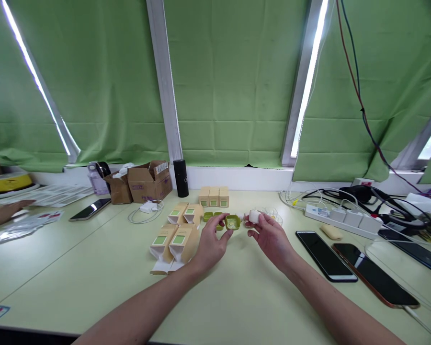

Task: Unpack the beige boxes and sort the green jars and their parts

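Bare forearms (140, 302) reached over the table (244, 297) from its near edge. The left hand (212, 242) pinched a small green container (232, 221), its open side facing up and toward the camera; its sides looked about equal, so its long axis could not be told. Just right of it, the right hand (273, 239) gripped a white piece (254, 216), too small to read its direction. Left lay four kraft boxes (187, 242), the nearer pair's white flaps (161, 267) toward the camera; behind, a brown carton (119, 190) held a white wad (125, 168).

No readable text — box labels (179, 239), blurred
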{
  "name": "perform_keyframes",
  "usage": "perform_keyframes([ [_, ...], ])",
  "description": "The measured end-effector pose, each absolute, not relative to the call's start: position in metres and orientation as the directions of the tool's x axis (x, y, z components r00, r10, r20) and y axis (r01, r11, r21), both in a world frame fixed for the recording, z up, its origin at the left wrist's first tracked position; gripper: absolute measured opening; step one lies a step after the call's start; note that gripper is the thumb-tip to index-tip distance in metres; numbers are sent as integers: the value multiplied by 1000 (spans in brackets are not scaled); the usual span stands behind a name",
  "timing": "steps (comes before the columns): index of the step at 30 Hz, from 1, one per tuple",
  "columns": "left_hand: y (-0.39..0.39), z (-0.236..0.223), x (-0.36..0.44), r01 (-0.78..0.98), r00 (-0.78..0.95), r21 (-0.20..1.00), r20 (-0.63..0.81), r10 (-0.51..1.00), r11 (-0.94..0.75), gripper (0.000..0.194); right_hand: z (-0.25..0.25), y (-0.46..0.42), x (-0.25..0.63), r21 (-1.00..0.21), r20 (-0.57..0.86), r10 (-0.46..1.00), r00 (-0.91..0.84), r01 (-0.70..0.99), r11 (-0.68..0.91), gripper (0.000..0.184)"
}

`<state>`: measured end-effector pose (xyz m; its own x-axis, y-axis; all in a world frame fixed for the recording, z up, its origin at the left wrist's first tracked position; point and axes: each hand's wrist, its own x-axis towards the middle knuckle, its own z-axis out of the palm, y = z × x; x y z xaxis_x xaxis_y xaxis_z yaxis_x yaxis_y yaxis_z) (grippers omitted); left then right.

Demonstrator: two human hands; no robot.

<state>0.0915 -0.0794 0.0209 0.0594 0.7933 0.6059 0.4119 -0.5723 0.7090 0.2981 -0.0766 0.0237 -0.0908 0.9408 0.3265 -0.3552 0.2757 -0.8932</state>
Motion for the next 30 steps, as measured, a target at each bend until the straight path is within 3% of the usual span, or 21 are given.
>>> perform_keyframes([
  [11,-78,29,88,420,-45,749,581,812,-513,41,32,-76,300,-913,383,924,-19,-158,375,49],
  [16,-78,29,87,412,-61,748,593,803,-521,40,27,-58,306,-874,480,873,81,133,468,50],
  [19,-78,29,87,413,-67,743,601,797,-526,40,26,-49,305,-763,583,810,65,386,518,40],
  [23,-76,29,87,404,-83,738,618,782,-541,39,20,-39,298,-497,681,720,-129,640,585,35],
  [27,-75,30,85,412,-96,747,606,790,-523,39,8,-27,289,-181,707,637,-306,793,582,36],
  [30,-75,31,84,425,-99,747,601,793,-512,40,-3,-19,284,-86,704,619,-348,824,561,33],
])
